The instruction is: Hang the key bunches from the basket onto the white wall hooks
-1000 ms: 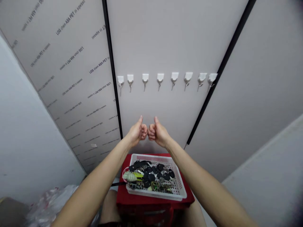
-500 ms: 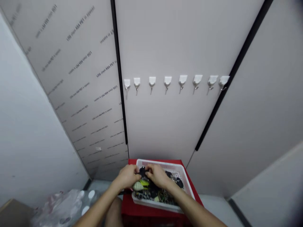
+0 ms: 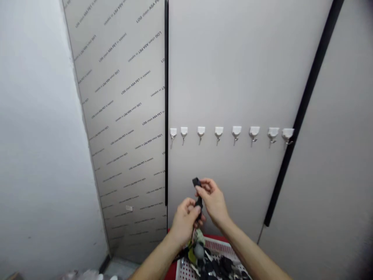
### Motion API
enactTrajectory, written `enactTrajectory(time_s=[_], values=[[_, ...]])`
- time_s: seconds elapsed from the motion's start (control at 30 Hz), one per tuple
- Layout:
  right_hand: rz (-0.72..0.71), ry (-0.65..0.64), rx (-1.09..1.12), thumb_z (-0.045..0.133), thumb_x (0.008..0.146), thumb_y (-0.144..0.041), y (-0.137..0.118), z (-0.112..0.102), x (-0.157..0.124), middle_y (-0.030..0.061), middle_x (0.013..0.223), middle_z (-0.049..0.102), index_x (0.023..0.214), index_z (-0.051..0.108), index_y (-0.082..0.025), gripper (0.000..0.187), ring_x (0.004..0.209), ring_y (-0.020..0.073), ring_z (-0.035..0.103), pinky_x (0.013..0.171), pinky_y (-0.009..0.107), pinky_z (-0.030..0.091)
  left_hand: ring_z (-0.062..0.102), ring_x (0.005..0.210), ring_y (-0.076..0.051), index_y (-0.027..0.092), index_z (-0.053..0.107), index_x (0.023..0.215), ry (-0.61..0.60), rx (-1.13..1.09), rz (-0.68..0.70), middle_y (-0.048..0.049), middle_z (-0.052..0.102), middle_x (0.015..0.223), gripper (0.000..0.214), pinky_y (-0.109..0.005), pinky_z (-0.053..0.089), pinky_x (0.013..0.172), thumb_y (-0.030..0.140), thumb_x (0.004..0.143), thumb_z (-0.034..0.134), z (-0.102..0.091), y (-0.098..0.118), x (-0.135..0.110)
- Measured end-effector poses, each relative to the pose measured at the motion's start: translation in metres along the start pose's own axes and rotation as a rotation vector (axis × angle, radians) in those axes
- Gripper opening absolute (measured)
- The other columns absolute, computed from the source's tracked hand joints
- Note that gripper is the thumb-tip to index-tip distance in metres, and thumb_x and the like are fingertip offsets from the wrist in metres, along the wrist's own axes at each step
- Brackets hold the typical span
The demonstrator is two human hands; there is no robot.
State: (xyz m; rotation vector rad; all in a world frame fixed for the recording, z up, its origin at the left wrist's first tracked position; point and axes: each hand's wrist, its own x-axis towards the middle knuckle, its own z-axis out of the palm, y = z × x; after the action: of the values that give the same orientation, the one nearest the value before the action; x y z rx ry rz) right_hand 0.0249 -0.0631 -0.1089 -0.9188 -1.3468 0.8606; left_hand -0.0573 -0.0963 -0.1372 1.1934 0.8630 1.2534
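Note:
In the middle of the view, above the basket, my left hand (image 3: 185,219) and my right hand (image 3: 215,200) both grip a black strap (image 3: 196,181). Its looped upper end sticks out past my right fingertips; my left thumb presses on its lower part. Just under my left hand are a pale green piece (image 3: 199,236), a yellow-green piece (image 3: 191,255) and a grey ball (image 3: 199,251). Whether these hang from the strap or lie in the basket, I cannot tell. The white basket (image 3: 223,245) below contains a jumble of mostly black small items (image 3: 217,267).
Several white hooks (image 3: 219,134) run in a row across the grey panel (image 3: 233,70) in front of me. Black vertical strips (image 3: 166,116) flank that panel. A red surface (image 3: 171,271) is under the basket, and clear plastic (image 3: 83,275) lies at lower left.
My hands have risen out of the basket, bringing the black strap up in front of the panel. The view has tilted upward, so the basket sits lower and is partly cut off.

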Motion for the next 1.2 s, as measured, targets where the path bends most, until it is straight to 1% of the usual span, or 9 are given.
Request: enactTrajectory(time_s=[0.1,0.2,0.37,0.47,0.6,0.77,0.9,1.1,1.2], values=[[-0.159,0.041,0.034,0.052,0.056,-0.027,-0.035,0.016,0.03,-0.0008,0.062,0.048,0.071,0.041,-0.016,0.022,0.052,0.0079,0.046,0.051,0.021,0.039,0.038,0.036,-0.004,0.014,0.04,0.07,0.1,-0.026,0.14,0.0034,0.048,0.047,0.027,-0.016,0.025,0.037,0.036,0.058,0.05,-0.002,0.036,0.019],[-0.314,0.033,0.025,0.05,0.058,-0.028,-0.058,0.037,0.06,-0.0017,0.063,0.048,0.072,0.043,-0.016,0.02,0.052,0.0072,0.046,0.051,0.021,0.039,0.037,0.037,-0.003,0.013,0.043,0.07,0.18,-0.031,0.268,0.0041,0.046,0.048,0.024,-0.015,0.025,0.035,0.033,0.058,0.05,-0.01,0.066,0.038],[-0.446,0.049,-0.112,0.049,0.058,-0.027,-0.074,0.067,0.092,-0.0023,0.063,0.049,0.071,0.046,-0.017,0.017,0.052,0.0071,0.046,0.053,0.02,0.038,0.037,0.036,-0.002,0.013,0.044,0.069,0.286,-0.007,0.364,0.005,0.044,0.047,0.011,-0.014,0.024,0.033,0.022,0.062,0.045,-0.03,0.092,0.063],[-0.45,0.091,-0.213,0.049,0.057,-0.027,-0.077,0.078,0.103,-0.0024,0.061,0.05,0.067,0.047,-0.017,0.015,0.052,0.0074,0.045,0.053,0.02,0.037,0.039,0.037,-0.003,0.013,0.044,0.066,0.338,-0.026,0.375,0.0048,0.044,0.046,0.005,-0.013,0.024,0.033,0.017,0.063,0.042,-0.041,0.098,0.073],[-0.434,0.18,-0.351,0.051,0.056,-0.027,-0.072,0.086,0.114,-0.0014,0.06,0.05,0.063,0.047,-0.017,0.013,0.054,0.0091,0.044,0.056,0.022,0.036,0.038,0.035,-0.002,0.013,0.043,0.063,0.327,-0.016,0.35,0.0054,0.042,0.043,0.003,-0.013,0.024,0.032,0.016,0.063,0.042,-0.048,0.097,0.082],[-0.497,0.174,-0.467,0.052,0.056,-0.028,-0.063,0.088,0.123,0.0013,0.066,0.051,0.065,0.048,-0.016,0.016,0.06,0.0109,0.045,0.06,0.024,0.036,0.038,0.034,-0.003,0.013,0.041,0.059,0.309,-0.032,0.294,0.0055,0.042,0.044,0.005,-0.013,0.024,0.031,0.017,0.062,0.044,-0.05,0.092,0.088],[-0.511,0.205,-0.473,0.053,0.055,-0.028,-0.064,0.089,0.124,0.0016,0.065,0.051,0.07,0.049,-0.015,0.021,0.059,0.0113,0.045,0.059,0.024,0.036,0.04,0.035,-0.003,0.014,0.042,0.06,0.302,-0.034,0.315,0.0056,0.041,0.046,0.004,-0.013,0.025,0.031,0.016,0.062,0.044,-0.048,0.094,0.088],[-0.585,0.232,-0.403,0.051,0.056,-0.027,-0.066,0.092,0.119,0.0014,0.07,0.052,0.073,0.051,-0.016,0.02,0.056,0.0095,0.046,0.059,0.023,0.038,0.037,0.033,-0.003,0.014,0.044,0.065,0.376,0.007,0.363,0.0067,0.039,0.044,0.005,-0.013,0.027,0.03,0.017,0.062,0.043,-0.046,0.096,0.083],[-0.569,0.229,-0.385,0.051,0.056,-0.028,-0.063,0.092,0.117,0.0011,0.07,0.051,0.075,0.051,-0.016,0.022,0.054,0.0088,0.046,0.058,0.023,0.038,0.038,0.032,-0.003,0.014,0.043,0.067,0.384,0.021,0.352,0.0069,0.04,0.044,0.005,-0.013,0.027,0.029,0.016,0.062,0.042,-0.048,0.094,0.082]])
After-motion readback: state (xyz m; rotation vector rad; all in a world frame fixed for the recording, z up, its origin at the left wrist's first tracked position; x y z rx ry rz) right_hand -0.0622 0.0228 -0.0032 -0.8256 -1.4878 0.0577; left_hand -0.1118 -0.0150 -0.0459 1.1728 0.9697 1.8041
